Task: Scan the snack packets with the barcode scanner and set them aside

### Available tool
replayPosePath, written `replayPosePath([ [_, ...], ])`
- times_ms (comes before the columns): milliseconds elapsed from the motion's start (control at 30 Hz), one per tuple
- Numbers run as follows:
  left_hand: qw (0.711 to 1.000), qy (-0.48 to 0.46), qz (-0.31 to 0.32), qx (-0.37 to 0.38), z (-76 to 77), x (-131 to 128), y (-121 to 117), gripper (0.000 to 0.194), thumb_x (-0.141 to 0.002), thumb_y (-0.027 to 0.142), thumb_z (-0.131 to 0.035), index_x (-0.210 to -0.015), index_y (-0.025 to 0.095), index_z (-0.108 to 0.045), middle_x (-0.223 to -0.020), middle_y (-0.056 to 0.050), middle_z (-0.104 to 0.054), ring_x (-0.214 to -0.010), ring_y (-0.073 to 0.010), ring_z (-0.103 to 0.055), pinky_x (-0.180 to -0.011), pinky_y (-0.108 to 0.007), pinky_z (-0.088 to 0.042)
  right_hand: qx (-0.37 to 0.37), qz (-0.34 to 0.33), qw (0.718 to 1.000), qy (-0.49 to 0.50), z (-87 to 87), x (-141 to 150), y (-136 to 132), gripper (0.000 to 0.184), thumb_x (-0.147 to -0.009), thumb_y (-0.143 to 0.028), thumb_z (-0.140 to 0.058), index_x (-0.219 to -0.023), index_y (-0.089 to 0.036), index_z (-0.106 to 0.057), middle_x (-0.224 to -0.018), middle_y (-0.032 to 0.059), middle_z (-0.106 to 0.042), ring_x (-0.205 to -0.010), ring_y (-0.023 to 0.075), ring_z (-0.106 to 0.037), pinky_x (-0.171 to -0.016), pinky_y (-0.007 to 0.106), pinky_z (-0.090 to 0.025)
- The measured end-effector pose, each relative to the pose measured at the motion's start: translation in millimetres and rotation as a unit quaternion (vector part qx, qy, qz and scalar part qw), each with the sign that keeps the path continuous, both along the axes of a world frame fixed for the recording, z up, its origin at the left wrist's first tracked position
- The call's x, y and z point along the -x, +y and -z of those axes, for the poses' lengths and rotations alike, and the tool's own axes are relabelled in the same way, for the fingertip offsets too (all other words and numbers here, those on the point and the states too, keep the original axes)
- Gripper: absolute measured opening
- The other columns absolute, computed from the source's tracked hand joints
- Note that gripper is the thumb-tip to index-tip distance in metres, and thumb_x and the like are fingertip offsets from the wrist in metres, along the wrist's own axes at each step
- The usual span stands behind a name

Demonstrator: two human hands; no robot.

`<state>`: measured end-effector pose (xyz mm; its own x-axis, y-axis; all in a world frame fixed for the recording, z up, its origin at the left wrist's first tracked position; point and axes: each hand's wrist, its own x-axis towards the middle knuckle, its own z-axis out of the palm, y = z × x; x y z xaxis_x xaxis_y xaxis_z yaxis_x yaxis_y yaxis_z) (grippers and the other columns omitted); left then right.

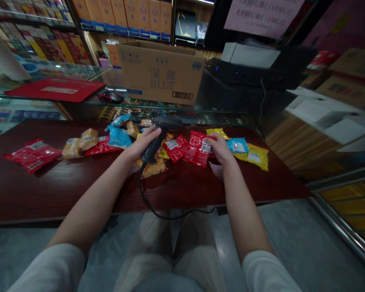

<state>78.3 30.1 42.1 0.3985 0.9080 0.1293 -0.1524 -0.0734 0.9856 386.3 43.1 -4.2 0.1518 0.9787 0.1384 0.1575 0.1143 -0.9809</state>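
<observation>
In the middle of the dark red wooden counter, my left hand is closed around the grip of a black barcode scanner. Its head points right and a cable hangs from the handle. My right hand pinches the upper right edge of a red snack packet, whose barcode label faces up. Another red packet lies just left of it, between the scanner and the held packet. Under the scanner handle sits a clear bag of orange-yellow snacks. Yellow packets and a blue packet lie right of my right hand.
On the left lie a red packet, clear-wrapped snacks and a blue packet. Behind, a glass display counter holds a cardboard box, a computer mouse, a red mat and a black printer. A metal rail runs at right.
</observation>
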Motion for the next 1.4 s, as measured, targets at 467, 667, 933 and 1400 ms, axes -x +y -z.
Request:
replayPosePath([
  [467, 0.994, 0.069, 0.083, -0.006, -7.8, -10, -21, 0.07, -0.08, 0.067, -0.067, -0.127, 0.015, -0.057, -0.059, 0.002, -0.058, -0.045, -0.0131, -0.056, -0.042, -0.022, -0.041, -0.031, 0.128, 0.985, 0.113, 4.4, 3, 10, 0.04, -0.061, -0.05, -0.08, -0.069, -0.022, -0.054, -0.063, -0.0029, -0.057, -0.06, 0.0154, -0.054, -0.057, 0.03, -0.046],
  [667, 0.993, 0.086, 0.083, -0.002, -4.2, -10, -22, 0.067, -0.084, 0.068, -0.062, -0.126, 0.016, -0.055, -0.063, 0.002, -0.059, -0.046, -0.0114, -0.057, -0.043, -0.021, -0.042, -0.066, 0.143, 0.977, 0.144, 4.0, 8, 8, 0.046, -0.053, -0.05, -0.087, -0.066, -0.021, -0.053, -0.064, -0.0041, -0.058, -0.065, 0.0133, -0.055, -0.061, 0.028, -0.047],
  [933, 0.993, 0.089, 0.081, 0.002, -8.7, -11, -25, 0.069, -0.078, 0.069, -0.068, -0.12, 0.015, -0.057, -0.066, 0.0, -0.062, -0.047, -0.012, -0.056, -0.044, -0.022, -0.041, -0.1, 0.178, 0.97, 0.133, 4.6, -3, 14, 0.044, -0.061, -0.049, -0.083, -0.07, -0.021, -0.05, -0.067, -0.005, -0.056, -0.065, 0.0115, -0.055, -0.061, 0.025, -0.047],
  [1400, 1.0, 0.008, 0.022, -0.007, 2.5, 3, 2, 0.067, -0.084, 0.064, -0.064, -0.128, 0.014, -0.058, -0.09, -0.01, -0.074, -0.047, -0.0116, -0.059, -0.042, -0.023, -0.044, -0.178, 0.452, 0.827, -0.283, 2.9, -64, 7, 0.037, -0.073, -0.019, -0.06, -0.109, -0.018, -0.052, -0.135, 0.0207, -0.045, -0.137, 0.0375, -0.039, -0.116, 0.063, -0.026],
])
